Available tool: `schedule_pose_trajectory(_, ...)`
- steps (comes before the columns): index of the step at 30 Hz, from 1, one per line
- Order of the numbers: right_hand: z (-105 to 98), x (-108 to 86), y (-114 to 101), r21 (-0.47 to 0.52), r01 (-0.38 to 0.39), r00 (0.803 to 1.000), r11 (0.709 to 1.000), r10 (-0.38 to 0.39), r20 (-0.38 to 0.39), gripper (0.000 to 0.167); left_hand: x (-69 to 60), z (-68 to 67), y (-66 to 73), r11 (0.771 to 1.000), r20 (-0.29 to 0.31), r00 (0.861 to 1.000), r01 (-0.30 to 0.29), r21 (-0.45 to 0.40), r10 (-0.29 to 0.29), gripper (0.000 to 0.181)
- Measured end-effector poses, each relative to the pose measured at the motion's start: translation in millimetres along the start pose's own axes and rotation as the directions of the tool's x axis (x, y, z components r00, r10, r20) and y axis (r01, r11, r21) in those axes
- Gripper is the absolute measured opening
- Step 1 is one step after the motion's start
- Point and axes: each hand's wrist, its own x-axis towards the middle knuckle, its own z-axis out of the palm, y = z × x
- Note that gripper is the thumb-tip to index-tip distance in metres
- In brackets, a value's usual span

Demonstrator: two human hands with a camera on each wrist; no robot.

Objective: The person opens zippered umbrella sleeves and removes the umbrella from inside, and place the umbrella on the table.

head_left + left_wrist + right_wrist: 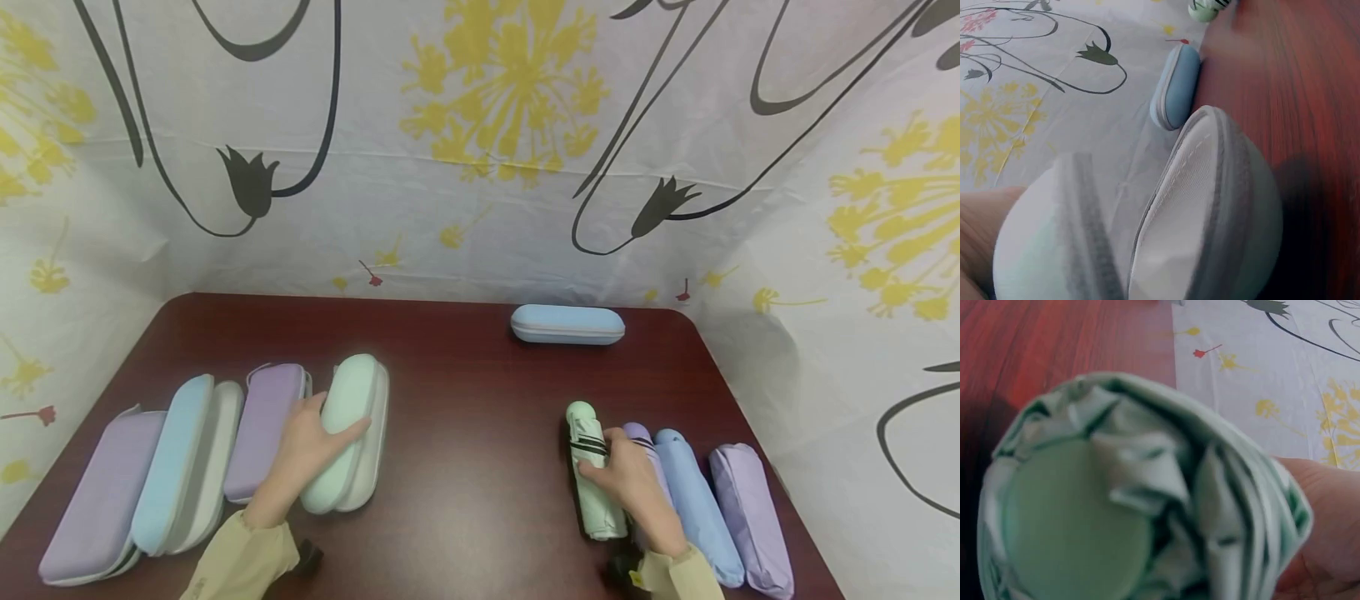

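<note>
My left hand (pixel 311 442) holds the upper half of a mint green hard case (pixel 348 446), thumb across it and fingers at its left side. In the left wrist view, the unzipped mint case (pixel 1235 187) gapes, its two halves apart with pale lining showing. My right hand (pixel 630 475) grips a folded mint green umbrella (pixel 592 492) around its middle, below the dark bands. The right wrist view shows the green end (pixel 1075 519) of this umbrella and its gathered cloth up close. Some right fingers are hidden behind the umbrella.
Left of the mint case lie a purple case (pixel 266 433), a blue case (pixel 172 467) standing parted, and another purple case (pixel 105 496). Right of the umbrella are a purple umbrella (pixel 641 437), a blue one (pixel 697 508) and a lilac one (pixel 753 521). A closed blue case (pixel 567 325) lies at the back edge.
</note>
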Motion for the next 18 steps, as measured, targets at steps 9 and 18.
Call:
schedule_pose_trajectory(9, 0, 0.9, 4, -0.033, 0.002, 1.000, 0.999, -0.001, 0.023, 0.056, 1.5, 4.1, 0.3, 0.991, -0.043, 0.996, -0.070, 0.112, 0.075, 0.079)
schedule_pose_trajectory(18, -2, 2.4, 3, -0.087, 0.023, 1.000, 0.996, -0.022, 0.013, 0.057, -0.8, 12.9, 3.2, 0.972, -0.155, 0.977, -0.116, 0.205, 0.150, 0.082)
